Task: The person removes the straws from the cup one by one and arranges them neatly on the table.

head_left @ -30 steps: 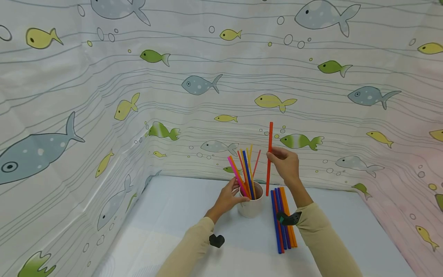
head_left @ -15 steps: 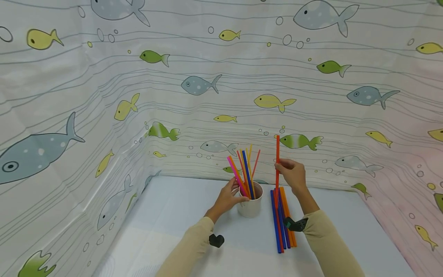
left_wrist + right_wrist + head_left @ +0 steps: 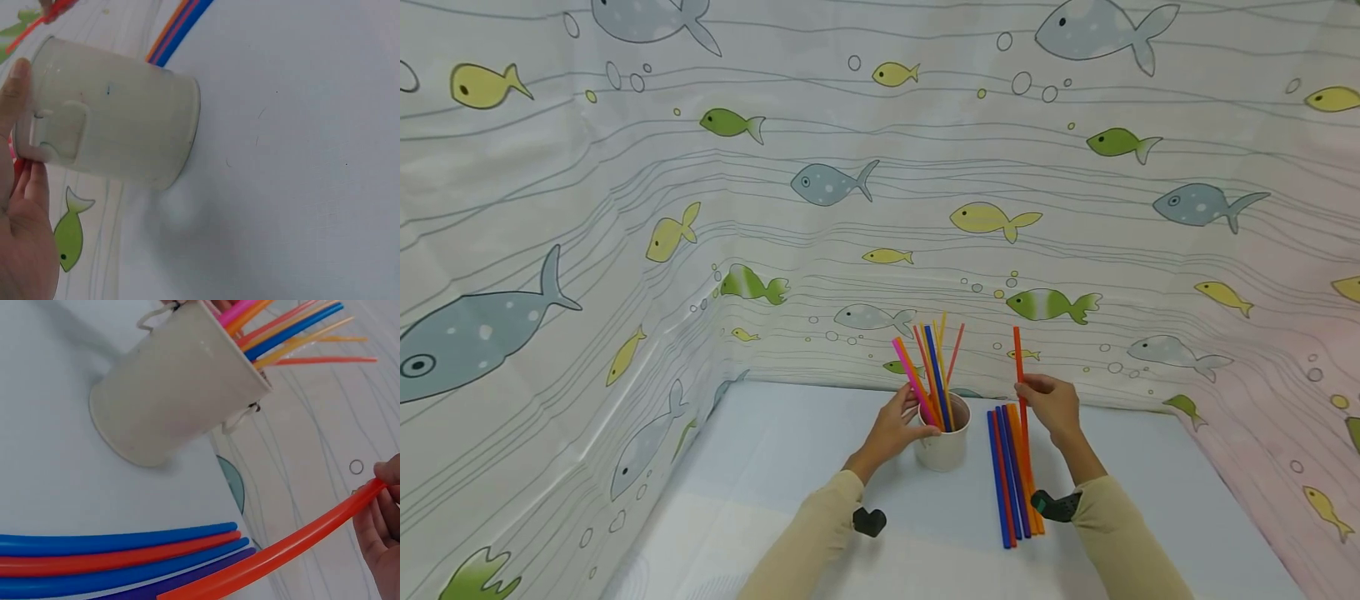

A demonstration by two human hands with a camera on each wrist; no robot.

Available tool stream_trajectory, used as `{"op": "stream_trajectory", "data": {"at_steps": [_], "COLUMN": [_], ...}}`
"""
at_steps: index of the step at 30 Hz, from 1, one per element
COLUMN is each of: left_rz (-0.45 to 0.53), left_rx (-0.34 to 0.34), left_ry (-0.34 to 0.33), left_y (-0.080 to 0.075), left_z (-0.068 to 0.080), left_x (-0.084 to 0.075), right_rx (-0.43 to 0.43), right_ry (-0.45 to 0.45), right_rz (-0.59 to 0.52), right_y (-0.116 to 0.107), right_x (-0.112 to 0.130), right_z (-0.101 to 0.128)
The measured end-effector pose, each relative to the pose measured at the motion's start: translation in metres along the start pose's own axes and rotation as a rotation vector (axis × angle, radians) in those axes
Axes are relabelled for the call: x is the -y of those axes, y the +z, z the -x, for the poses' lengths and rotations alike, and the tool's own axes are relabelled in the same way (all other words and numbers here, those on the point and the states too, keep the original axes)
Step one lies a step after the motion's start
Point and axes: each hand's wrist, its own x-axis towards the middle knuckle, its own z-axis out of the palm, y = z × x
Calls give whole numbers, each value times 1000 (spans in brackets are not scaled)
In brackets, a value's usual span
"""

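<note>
My left hand (image 3: pixel 889 432) grips the rim of a small off-white metal bucket (image 3: pixel 942 454), thumb along the near side and fingers behind. Several colored straws (image 3: pixel 933 375) lean inside it, pink, orange, blue and yellow among them. In the right wrist view the bucket's small wire handle loops (image 3: pixel 234 419) show. My right hand (image 3: pixel 1054 407) pinches a red-orange straw (image 3: pixel 1018 354) near its middle and holds it steeply upright. Its lower part overlaps the right side of a row of straws (image 3: pixel 1002 492), blue, red, purple and orange, lying side by side on the table.
The white table (image 3: pixel 715 483) ends at a fish-patterned curtain (image 3: pixel 820 250) that rises behind it and along both sides. The row of straws lies to the right of the bucket. A dark wrist camera (image 3: pixel 870 522) sits at the left sleeve.
The right hand has moved right and down with the red-orange straw, from beside the bucket to over the right side of the row. The left hand stays at the bucket.
</note>
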Motion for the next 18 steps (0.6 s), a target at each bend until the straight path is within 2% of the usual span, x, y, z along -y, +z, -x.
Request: {"op": "stream_trajectory", "data": {"at_steps": [8, 18], "left_rz": [7, 32], "left_rx": [1, 0], "left_ry": [12, 4], "left_y": [0, 0], "left_z": [-1, -3], "left_x": [2, 4], "right_rx": [4, 39], "right_ry": [77, 113], "right_rz": [59, 124], "right_y": [-4, -6], "right_x": [-24, -51], "right_z": [4, 10]}}
